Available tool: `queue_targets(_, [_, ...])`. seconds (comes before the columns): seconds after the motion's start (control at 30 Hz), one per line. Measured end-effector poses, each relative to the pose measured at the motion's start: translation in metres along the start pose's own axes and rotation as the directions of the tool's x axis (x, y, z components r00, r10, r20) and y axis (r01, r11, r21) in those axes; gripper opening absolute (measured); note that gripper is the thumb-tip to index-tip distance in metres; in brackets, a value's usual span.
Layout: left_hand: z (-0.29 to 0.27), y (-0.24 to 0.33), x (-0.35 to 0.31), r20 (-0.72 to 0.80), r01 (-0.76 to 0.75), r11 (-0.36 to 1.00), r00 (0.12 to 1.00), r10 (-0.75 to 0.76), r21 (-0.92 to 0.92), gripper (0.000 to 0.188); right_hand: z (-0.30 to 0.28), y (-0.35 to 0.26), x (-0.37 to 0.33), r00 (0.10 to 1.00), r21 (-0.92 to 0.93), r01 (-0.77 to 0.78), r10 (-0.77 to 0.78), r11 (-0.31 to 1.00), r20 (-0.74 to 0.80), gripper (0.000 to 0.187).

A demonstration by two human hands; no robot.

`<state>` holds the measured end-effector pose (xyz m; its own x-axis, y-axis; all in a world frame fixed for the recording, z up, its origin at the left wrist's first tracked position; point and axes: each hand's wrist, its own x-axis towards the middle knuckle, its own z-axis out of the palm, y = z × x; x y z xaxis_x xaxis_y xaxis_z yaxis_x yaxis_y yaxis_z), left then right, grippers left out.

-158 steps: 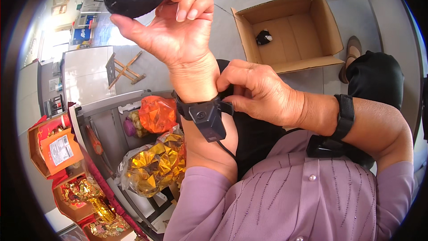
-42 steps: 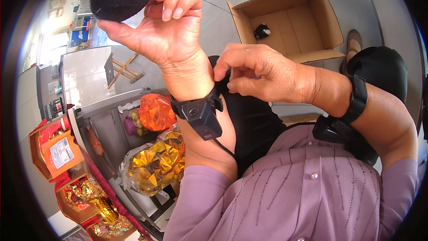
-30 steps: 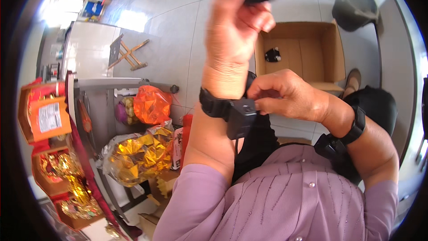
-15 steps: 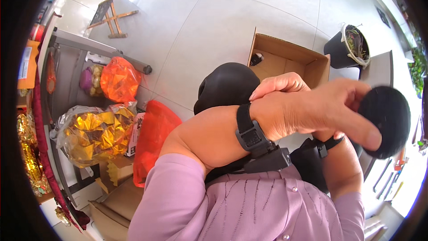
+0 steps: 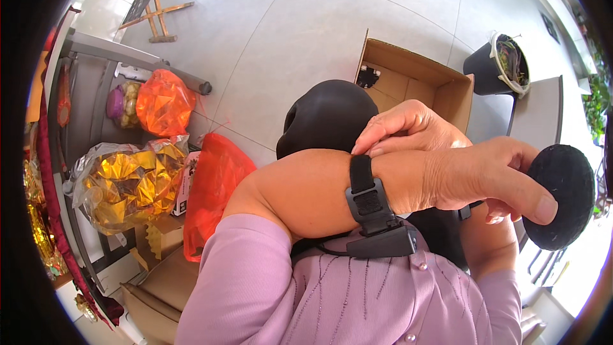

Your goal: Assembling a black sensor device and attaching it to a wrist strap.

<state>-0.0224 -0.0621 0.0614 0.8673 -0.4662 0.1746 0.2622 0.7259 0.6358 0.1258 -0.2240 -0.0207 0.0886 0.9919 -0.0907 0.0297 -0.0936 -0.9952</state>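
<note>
My left forearm crosses in front of me, and its hand [image 5: 504, 172] grips a black oval disc [image 5: 562, 198] with a rough-looking surface between thumb and fingers. A black wrist strap [image 5: 364, 179] with a buckle circles that forearm, and a black box-shaped device [image 5: 383, 243] hangs from it by my shirt. From behind the left arm comes my right hand [image 5: 415, 126], its fingers pinched together at the strap's upper edge. Part of that hand is hidden by the left wrist. A second strap on the right wrist is mostly covered.
An open cardboard box [image 5: 415, 76] stands on the floor ahead, by a black bucket [image 5: 495, 64] of plant matter. At left, a rack [image 5: 89, 99] holds orange [image 5: 165, 102] and gold-filled bags [image 5: 128, 185]; a red bag [image 5: 217, 185] is nearer. A wooden folding stool [image 5: 156, 16] stands far left.
My left hand has shifted slightly right and down with the black disc. My right hand's fingers show more now at the strap, and the right wrist's strap has become more hidden.
</note>
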Motion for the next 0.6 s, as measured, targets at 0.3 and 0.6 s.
queue_targets(0.3, [0.007, -0.017, 0.013, 0.026, -0.027, 0.976, 0.999, 0.033, -0.218, 0.028, 0.112, -0.04, 0.107, 0.996, 0.124, -0.085, 0.079, 0.989, 0.049, 0.009])
queue_targets(0.6, [0.008, -0.007, 0.003, 0.055, 0.048, 0.996, 0.998, -0.044, -0.076, 0.036, 0.112, -0.039, 0.075, 0.968, 0.363, -0.25, 0.233, 0.898, 0.089, 0.011])
